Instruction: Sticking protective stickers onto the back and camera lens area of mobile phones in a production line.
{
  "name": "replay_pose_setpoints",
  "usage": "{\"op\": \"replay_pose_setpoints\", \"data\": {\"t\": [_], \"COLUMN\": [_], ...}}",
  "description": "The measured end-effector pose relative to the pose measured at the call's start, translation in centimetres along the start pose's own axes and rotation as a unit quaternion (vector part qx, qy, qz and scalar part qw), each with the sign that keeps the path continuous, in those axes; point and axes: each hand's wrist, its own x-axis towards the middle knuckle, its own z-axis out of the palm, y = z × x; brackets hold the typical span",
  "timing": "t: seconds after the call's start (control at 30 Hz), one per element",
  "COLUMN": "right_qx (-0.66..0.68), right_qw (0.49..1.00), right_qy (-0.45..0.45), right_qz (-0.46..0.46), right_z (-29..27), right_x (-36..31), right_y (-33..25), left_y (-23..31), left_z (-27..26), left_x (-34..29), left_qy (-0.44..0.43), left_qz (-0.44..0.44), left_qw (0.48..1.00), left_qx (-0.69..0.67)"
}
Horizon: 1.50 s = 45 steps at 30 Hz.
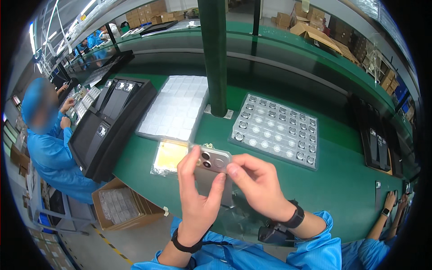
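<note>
Both of my hands hold a grey phone [220,160] above the near edge of the green bench [252,189]. Its camera bump with dark round lenses faces up. My left hand [196,195] grips the phone's left side between thumb and fingers. On the other side, my right hand [263,184] pinches the corner by the lenses, its thumb on the edge. Whether a small part sits under that thumb is hidden. Behind the hands lies a yellow sheet [170,156] in clear wrap. Beyond, to the right, is a clear tray [310,167] of small round parts.
A white compartment tray [173,108] lies behind the yellow sheet. Black trays with phones stand at the left [83,141] and right [366,135]. A green post [213,58] rises mid-bench. An open carton [148,210] stands below left. Co-workers sit left [54,157] and right [371,252].
</note>
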Motion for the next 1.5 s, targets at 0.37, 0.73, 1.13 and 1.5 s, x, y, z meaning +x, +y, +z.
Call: {"op": "replay_pose_setpoints", "data": {"t": [0.37, 0.73, 1.13, 1.5], "right_qx": [-0.079, -0.141, -0.591, -0.502], "right_qw": [0.996, 0.984, 0.788, 0.831], "right_qy": [-0.005, -0.018, -0.168, -0.238], "right_qz": [0.026, 0.108, -0.033, -0.035], "right_z": [0.5, -3.2, 0.6, -0.5], "right_x": [0.6, 3.1, -5.2, -8.5], "right_y": [3.5, 6.0, 7.8, 6.0], "left_y": [-0.9, -5.7, -9.6, -11.0], "left_z": [-2.5, -6.8, -7.2, -8.4], "left_x": [-1.4, -2.4, -2.9, -3.8], "left_qy": [-0.034, -0.044, -0.014, -0.079], "left_qz": [-0.331, -0.405, -0.437, -0.446], "left_qw": [0.832, 0.747, 0.691, 0.632], "left_qx": [-0.444, -0.526, -0.576, -0.629]}}
